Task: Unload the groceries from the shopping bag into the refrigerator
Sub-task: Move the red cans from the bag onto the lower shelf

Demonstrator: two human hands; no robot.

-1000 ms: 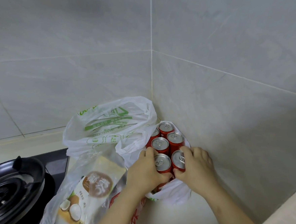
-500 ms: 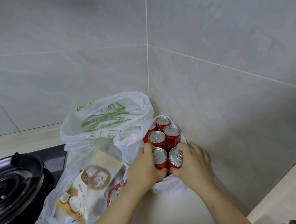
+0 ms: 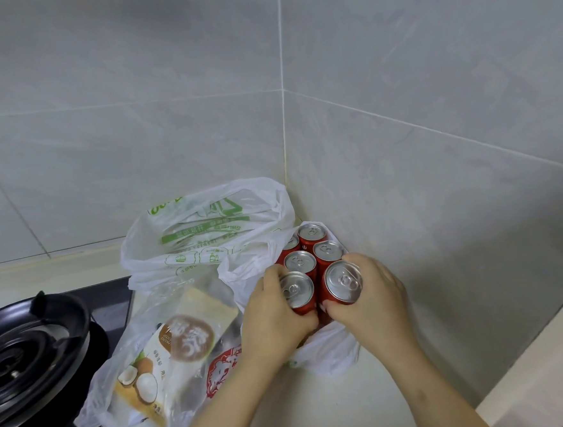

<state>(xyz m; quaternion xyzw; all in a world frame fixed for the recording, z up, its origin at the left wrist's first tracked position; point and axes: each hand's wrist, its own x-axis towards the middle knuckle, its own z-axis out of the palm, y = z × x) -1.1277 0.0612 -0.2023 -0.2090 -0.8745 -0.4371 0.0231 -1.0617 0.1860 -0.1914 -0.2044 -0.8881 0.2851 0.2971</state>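
Observation:
Several red soda cans stand packed together in a white plastic shopping bag [image 3: 205, 238] with green print, in the corner of the counter. My left hand [image 3: 274, 317] grips the front left can [image 3: 297, 290] round its side. The front right can [image 3: 342, 282], tipped toward me and raised a little, is gripped by my right hand [image 3: 372, 293]. Further cans [image 3: 299, 262] stand upright behind them. The refrigerator is out of view.
A clear bag [image 3: 126, 391] left of my arms holds a coconut-print packet [image 3: 170, 357] and a red-printed pack [image 3: 222, 367]. A black gas burner [image 3: 27, 358] sits at the far left. Grey tiled walls [image 3: 401, 138] close in the corner behind and to the right.
Both hands have closed round the two front cans and drawn them up and toward me. The right can now tilts and stands higher than the rest.

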